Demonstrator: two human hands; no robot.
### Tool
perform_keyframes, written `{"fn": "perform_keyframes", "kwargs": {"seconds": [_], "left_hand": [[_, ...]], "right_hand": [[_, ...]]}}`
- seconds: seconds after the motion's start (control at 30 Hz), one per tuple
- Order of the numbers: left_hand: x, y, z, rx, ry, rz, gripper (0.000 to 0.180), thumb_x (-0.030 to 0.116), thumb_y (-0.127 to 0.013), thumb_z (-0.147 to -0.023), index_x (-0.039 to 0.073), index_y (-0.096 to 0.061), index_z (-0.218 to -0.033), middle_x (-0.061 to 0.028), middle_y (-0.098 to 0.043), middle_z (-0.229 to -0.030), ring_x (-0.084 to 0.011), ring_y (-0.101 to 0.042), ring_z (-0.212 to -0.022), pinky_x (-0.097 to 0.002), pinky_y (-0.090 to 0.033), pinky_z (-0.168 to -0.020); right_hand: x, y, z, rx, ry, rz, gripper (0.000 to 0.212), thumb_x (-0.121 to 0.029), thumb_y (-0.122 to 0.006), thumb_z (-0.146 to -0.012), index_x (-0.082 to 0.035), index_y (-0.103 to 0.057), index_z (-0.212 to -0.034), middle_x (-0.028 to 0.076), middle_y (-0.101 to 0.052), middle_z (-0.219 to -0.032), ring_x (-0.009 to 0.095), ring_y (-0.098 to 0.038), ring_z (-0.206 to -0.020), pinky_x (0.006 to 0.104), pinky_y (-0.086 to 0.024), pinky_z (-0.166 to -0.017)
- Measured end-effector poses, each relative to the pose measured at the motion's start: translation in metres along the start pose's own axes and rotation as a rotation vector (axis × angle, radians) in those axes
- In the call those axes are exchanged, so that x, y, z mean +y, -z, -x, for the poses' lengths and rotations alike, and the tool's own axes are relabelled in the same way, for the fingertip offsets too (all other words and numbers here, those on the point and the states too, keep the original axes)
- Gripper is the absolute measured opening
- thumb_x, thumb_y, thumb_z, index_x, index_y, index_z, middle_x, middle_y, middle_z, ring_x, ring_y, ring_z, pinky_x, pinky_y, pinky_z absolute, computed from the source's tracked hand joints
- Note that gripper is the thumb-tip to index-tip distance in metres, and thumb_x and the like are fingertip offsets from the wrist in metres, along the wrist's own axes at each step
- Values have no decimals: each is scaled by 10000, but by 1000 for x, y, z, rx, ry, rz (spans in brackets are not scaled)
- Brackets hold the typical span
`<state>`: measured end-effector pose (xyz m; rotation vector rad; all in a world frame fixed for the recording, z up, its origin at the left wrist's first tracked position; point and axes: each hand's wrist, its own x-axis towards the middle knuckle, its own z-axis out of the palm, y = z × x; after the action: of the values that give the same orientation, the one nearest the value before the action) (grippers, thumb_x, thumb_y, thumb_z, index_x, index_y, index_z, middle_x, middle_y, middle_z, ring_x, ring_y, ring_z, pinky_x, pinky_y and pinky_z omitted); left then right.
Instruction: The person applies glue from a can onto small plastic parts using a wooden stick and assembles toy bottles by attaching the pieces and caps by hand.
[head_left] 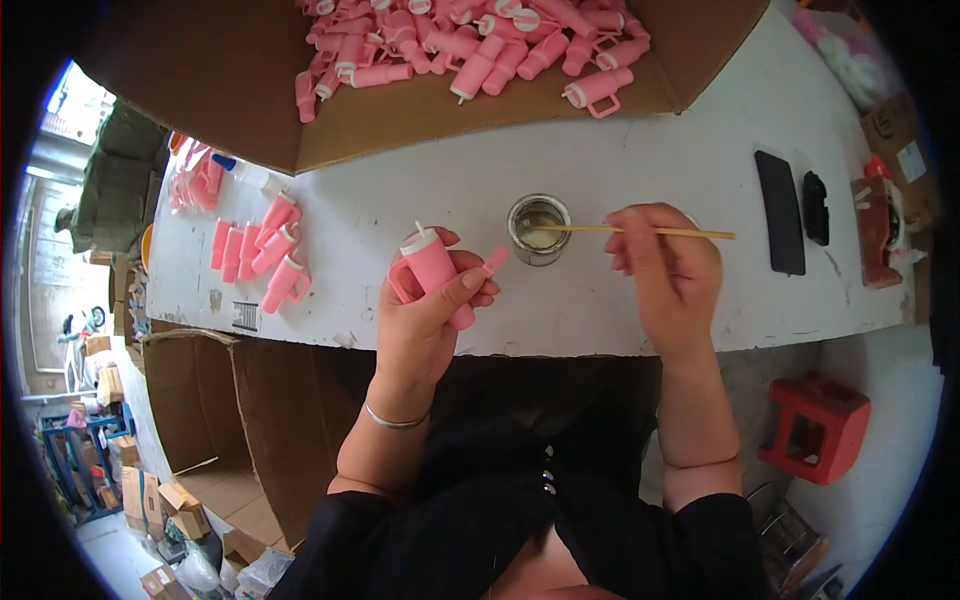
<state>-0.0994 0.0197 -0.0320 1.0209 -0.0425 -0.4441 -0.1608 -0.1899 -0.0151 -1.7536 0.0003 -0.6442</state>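
My left hand (418,325) is closed around a small pink tumbler (430,264) with a side handle, a white lid and a short white straw. Between the thumb and fingers of the same hand sticks out a small pink piece (495,261). A thin wooden stick (708,234) is pinched in my right hand (675,275). The stick lies nearly level, its left end inside a small glass jar (540,254) that holds a pale substance. That jar stands on the table between my two hands.
A large cardboard box (420,140) full of pink tumblers stands at the far side of the white table (620,310). Several more tumblers (247,250) lie at left, near a blue-capped bottle (250,175). A black phone-like slab (780,212) lies right; a red stool (818,428) stands below.
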Motion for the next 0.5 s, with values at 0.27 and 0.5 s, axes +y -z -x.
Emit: {"fn": "perform_keyframes", "kwargs": {"seconds": [0.27,0.5], "left_hand": [[-3,-8,-6,-4,-1,-26,365,-34,-666,-837,5,-473,-1145,-122,-644,-883,-194,-645,-767,-300,-516,-684],[-7,-12,-7,37,9,-20,343,-43,-651,-842,7,-476,-1133,-122,-642,-881,-190,-634,-763,-301,-505,-677]], "right_hand": [[20,10,19,304,-365,-477,254,-195,-522,-992,37,-626,-993,110,-656,-794,147,-596,-642,260,-466,-573],[24,9,36,264,-293,-461,218,-134,-527,-980,57,-618,-1032,139,-661,-837,181,-631,-693,286,-510,-626]]}}
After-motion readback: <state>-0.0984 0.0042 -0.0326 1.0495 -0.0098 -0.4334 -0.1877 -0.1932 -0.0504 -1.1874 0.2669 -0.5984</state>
